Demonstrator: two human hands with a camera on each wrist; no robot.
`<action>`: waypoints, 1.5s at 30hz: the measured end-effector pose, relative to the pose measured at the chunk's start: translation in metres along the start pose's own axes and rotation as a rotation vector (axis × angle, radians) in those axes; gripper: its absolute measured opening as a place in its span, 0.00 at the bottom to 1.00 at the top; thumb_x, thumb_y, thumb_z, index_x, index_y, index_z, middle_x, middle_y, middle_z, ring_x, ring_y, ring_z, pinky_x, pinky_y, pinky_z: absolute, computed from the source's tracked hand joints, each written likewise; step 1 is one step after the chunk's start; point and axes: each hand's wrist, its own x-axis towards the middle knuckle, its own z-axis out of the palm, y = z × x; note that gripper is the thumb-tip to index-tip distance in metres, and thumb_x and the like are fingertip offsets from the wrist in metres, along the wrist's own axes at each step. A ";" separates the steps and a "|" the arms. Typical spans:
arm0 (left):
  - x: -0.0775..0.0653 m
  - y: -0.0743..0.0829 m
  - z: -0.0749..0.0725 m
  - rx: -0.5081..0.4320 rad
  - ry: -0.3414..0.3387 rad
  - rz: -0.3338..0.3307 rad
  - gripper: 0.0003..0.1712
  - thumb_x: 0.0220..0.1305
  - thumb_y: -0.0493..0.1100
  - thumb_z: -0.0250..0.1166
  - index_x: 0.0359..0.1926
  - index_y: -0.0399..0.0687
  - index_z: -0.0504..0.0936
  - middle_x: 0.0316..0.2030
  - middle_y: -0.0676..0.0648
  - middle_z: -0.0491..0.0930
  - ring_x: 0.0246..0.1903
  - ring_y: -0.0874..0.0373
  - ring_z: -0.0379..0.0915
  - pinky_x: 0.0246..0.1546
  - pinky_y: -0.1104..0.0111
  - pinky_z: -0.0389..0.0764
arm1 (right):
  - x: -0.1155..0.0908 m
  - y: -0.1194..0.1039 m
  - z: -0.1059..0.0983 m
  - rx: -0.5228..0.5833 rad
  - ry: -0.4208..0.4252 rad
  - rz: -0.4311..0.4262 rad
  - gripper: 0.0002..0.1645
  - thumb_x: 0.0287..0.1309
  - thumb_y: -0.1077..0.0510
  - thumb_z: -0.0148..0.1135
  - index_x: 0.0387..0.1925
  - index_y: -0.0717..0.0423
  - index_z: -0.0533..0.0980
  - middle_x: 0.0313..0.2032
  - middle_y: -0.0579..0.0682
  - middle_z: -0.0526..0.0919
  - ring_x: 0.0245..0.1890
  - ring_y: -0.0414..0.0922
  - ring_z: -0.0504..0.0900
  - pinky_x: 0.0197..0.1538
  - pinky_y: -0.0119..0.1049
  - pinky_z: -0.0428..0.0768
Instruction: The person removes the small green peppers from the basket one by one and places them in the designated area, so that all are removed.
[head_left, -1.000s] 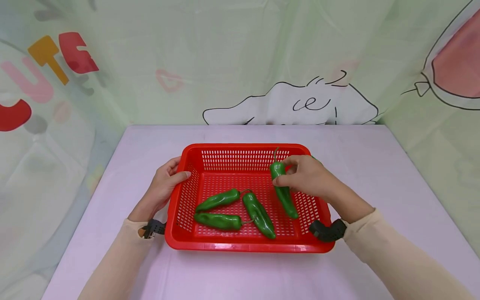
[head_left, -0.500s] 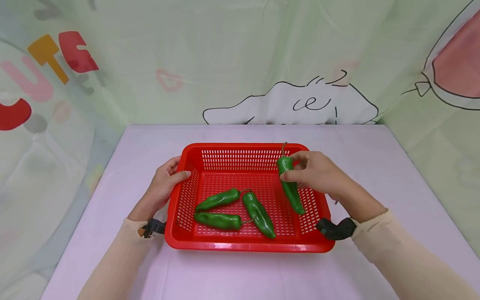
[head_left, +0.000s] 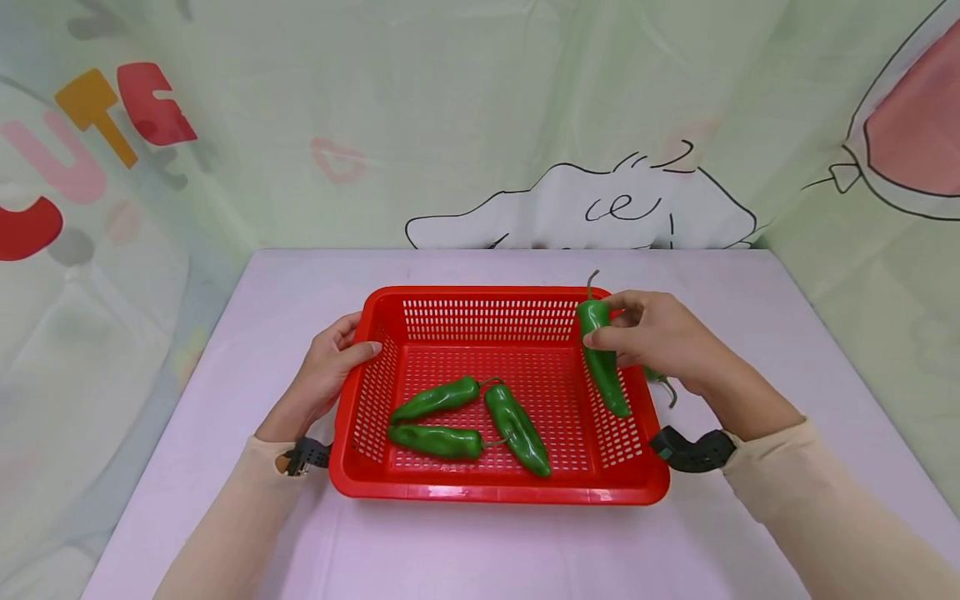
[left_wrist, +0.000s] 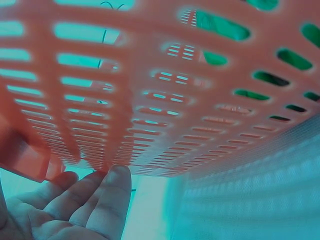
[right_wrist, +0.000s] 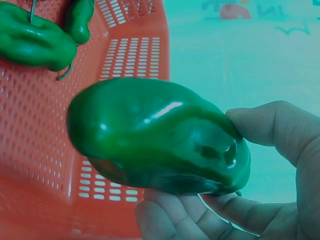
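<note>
My left hand (head_left: 330, 367) grips the left rim of a red plastic basket (head_left: 495, 493), thumb over the edge. In the left wrist view its fingers (left_wrist: 107, 200) lie against the basket's outer side. My right hand (head_left: 667, 342) pinches a long green chili pepper (head_left: 600, 362) between thumb and fingers, over the basket's right side, stem up and tip slanting down. Three more green peppers lie on the basket floor: an upper one (head_left: 437, 400), a lower one (head_left: 437, 442) and a slanted one (head_left: 519, 429).
Outside the basket's right wall, another green pepper with a curved stem (head_left: 662, 382) shows, mostly hidden by my right hand and the rim. A pale lilac cloth (head_left: 420, 542) covers the table. A printed curtain (head_left: 465, 108) stands behind it.
The right hand has moved right and away from me, lifting its pepper from over the basket's floor to over the right wall. The left hand and the basket have barely moved.
</note>
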 end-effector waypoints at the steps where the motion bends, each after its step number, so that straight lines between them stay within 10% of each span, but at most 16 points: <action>1: 0.000 0.000 0.000 -0.002 0.000 0.000 0.35 0.74 0.38 0.60 0.77 0.41 0.62 0.66 0.32 0.74 0.51 0.46 0.84 0.45 0.55 0.89 | 0.000 0.001 -0.002 0.003 0.002 0.002 0.39 0.64 0.52 0.67 0.68 0.69 0.66 0.48 0.62 0.79 0.38 0.47 0.86 0.45 0.45 0.91; 33: -0.001 0.000 0.001 -0.009 0.005 0.006 0.35 0.74 0.38 0.60 0.77 0.43 0.62 0.65 0.34 0.75 0.52 0.44 0.84 0.44 0.54 0.89 | 0.001 0.040 -0.056 -0.028 0.133 0.025 0.39 0.73 0.48 0.57 0.72 0.70 0.63 0.59 0.67 0.77 0.39 0.42 0.86 0.42 0.27 0.84; 45: -0.001 0.000 0.001 0.000 -0.001 0.014 0.35 0.74 0.38 0.60 0.77 0.41 0.62 0.66 0.32 0.74 0.50 0.48 0.85 0.45 0.55 0.89 | 0.013 0.068 -0.067 -0.007 0.192 0.067 0.39 0.72 0.46 0.59 0.71 0.69 0.64 0.49 0.56 0.82 0.36 0.44 0.87 0.41 0.29 0.84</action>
